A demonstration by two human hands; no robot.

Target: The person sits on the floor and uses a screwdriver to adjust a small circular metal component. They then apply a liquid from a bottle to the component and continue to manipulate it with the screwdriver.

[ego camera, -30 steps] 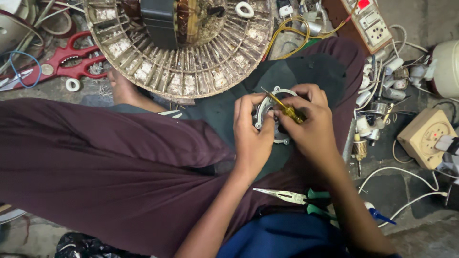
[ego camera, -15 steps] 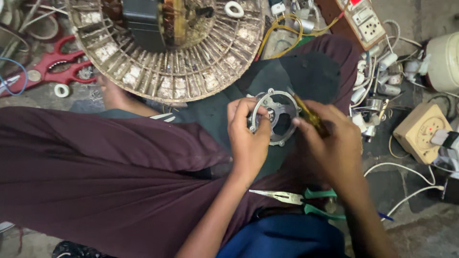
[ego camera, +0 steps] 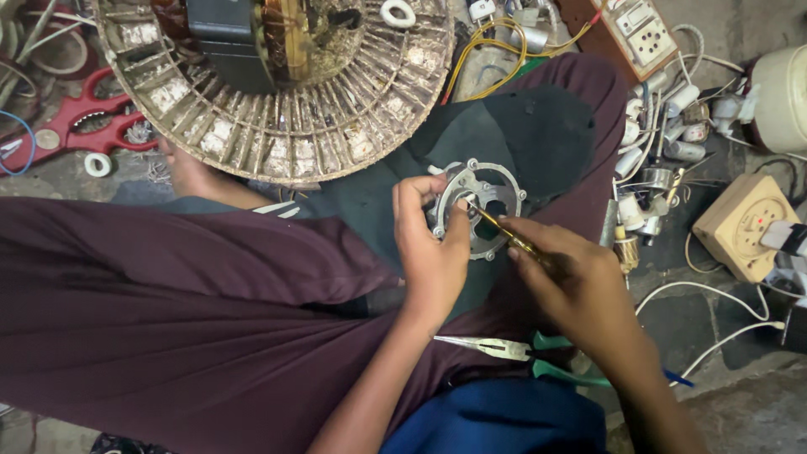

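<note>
While the round metal motor plate [ego camera: 479,206] has stayed on my lap since a moment ago, my left hand [ego camera: 433,252] grips its rim and my right hand [ego camera: 580,282], now lower, clasps the yellow-handled screwdriver [ego camera: 504,235], tip in the plate's centre.

The round cast-metal bracket [ego camera: 481,206] is dull silver-grey. The slim screwdriver [ego camera: 508,239] has a translucent amber-yellow handle. The long-nosed pliers [ego camera: 525,351] show pale steel jaws and teal-green grips. The loose cloth trousers [ego camera: 185,311] are plain maroon. The big circular fan grille [ego camera: 277,126] is dusty beige-brown, and the plastic-handled scissors [ego camera: 80,126] are red.
</note>
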